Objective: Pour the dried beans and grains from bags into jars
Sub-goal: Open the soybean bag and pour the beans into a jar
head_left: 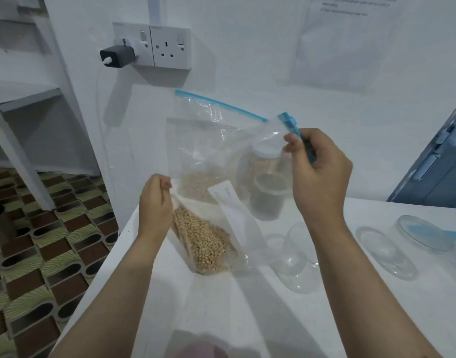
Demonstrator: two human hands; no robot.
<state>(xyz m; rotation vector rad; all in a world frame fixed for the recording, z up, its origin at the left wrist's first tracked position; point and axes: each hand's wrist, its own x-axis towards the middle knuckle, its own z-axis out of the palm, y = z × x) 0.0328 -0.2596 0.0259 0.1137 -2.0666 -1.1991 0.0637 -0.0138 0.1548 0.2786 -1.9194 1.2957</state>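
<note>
A clear zip bag (221, 156) hangs above the near-left part of a white table (376, 293), held up by both hands. The right hand (321, 171) pinches the blue zip strip (298, 135) at the bag's upper right corner, fingers curled round it. The left hand (156, 200) pinches the bag's lower left edge between thumb and curled fingers. The top of the bag runs slanted — its far left corner sits higher against the wall, and the right end folds down toward the right hand.

Pale round beans (206, 241) fill the low corner of the bag, just beside the left wrist, and a layer of smaller pale grains (198, 184) shows higher up through the plastic. A white label (229, 202) lies across the front of the bag.

Behind the bag, seen through it, stand two jars (267, 182), one with a white lid. To the right on the table lie several empty clear jars (299, 257) on their sides — one further right has something blue inside. A black charger (117, 56) sits in the wall socket (170, 46).
</note>
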